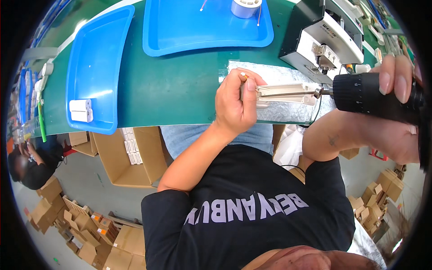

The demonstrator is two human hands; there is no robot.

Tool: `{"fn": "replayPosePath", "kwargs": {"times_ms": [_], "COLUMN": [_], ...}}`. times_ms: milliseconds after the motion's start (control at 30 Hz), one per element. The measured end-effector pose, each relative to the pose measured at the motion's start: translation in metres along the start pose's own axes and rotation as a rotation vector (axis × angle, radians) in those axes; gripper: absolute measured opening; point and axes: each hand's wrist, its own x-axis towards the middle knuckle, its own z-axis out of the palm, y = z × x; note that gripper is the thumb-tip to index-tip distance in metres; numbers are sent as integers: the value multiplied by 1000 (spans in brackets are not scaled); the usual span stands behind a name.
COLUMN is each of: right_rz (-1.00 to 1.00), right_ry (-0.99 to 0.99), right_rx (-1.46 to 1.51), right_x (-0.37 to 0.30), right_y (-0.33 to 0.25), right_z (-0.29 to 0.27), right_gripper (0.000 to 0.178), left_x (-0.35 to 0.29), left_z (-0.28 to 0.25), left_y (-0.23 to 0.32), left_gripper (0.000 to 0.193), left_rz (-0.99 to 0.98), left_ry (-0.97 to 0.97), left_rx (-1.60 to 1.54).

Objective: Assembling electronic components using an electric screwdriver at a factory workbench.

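Note:
My left hand (235, 104) is closed around the left end of a narrow white plastic housing (294, 89). A small white-tipped piece (243, 74) shows between its thumb and forefinger; what it is I cannot tell. My right hand (395, 81) grips a black electric screwdriver (360, 93), held level from the right. Its long bit (288, 94) runs along the housing toward my left hand. Whether the tip meets a screw is hidden by the fingers. Beneath the housing lies a shiny silver sheet (270, 72) on the green table (171, 90).
A blue tray (122, 58) at left holds white plastic parts (81, 111). Another blue tray (202, 43) at the back holds a white spool (245, 9) and thin wires. A black-and-white machine (310, 40) stands back right. Below the table edge is an open cardboard box (108, 157). Another person (38, 166) sits far left.

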Motion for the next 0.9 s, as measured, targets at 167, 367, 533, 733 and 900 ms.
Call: {"fn": "replayPosePath", "kwargs": {"times_ms": [167,367,533,733,900], "right_rz": [8,25,38,31,20], "right_ry": [0,19,19,14,0], "right_rx": [24,43,64,105,137], "right_x": [-1,0,3,3,0], "right_y": [-25,5,-1,5,-3], "right_z": [-16,-1,-10,0,5], "right_gripper": [49,48,48,47,47], "left_x": [0,1,-2,-1,-1], "left_z": [-1,0,2,2,2], "left_y": [-1,5,-6,1,-1], "left_gripper": [13,9,10,7,6], "left_rz": [-4,-131,-23,-99,-78], "left_ry": [-18,29,24,48,71], "left_rx": [-18,-69,-51,-87,-75]}}
